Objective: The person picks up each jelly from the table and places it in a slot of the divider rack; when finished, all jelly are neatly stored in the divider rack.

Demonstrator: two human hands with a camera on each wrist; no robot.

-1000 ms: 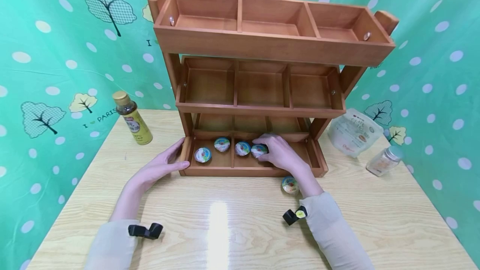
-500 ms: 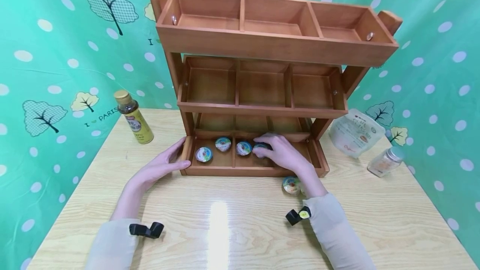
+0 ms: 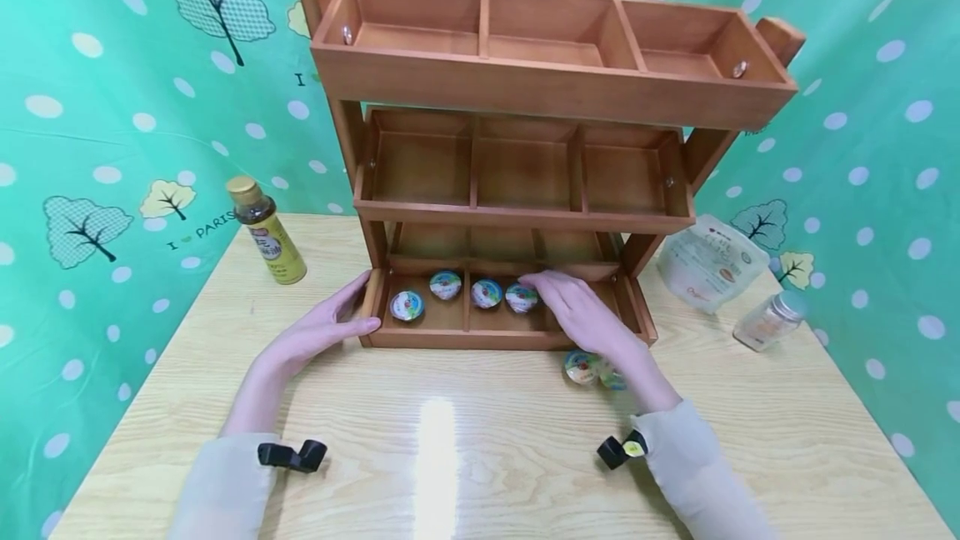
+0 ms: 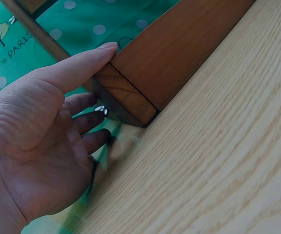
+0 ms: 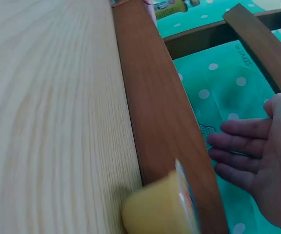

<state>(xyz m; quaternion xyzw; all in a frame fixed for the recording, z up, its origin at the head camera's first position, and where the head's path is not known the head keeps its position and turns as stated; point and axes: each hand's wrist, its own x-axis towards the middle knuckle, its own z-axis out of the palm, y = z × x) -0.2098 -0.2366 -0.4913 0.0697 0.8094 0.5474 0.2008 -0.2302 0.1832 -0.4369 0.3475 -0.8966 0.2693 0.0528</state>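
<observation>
In the head view, my left hand [image 3: 318, 332] grips the left end of the wooden rack [image 3: 465, 340], thumb at the front corner. The left wrist view shows that thumb against the rack's corner, other fingers loosely bent beside the end. My right hand [image 3: 581, 315] is over the bottom tier with fingers extended, just right of a small lidded cup [image 3: 521, 297]. Another cup [image 3: 487, 293] shares the middle compartment; two more [image 3: 407, 305] [image 3: 446, 284] sit in the left one. In the right wrist view the right hand [image 5: 262, 151] holds nothing.
Two cups [image 3: 581, 366] [image 3: 612, 377] lie on the table before the rack, partly beside my right forearm. A gold-capped bottle [image 3: 276, 248] stands left. On the right are a white pouch [image 3: 711, 263] and a tilted glass jar [image 3: 767, 323]. Two upper tiers overhang the bottom one.
My right hand has let go of the cup in the middle compartment and moved a little right, its fingers straighter. The second cup on the table shows more. My left hand stays on the rack.
</observation>
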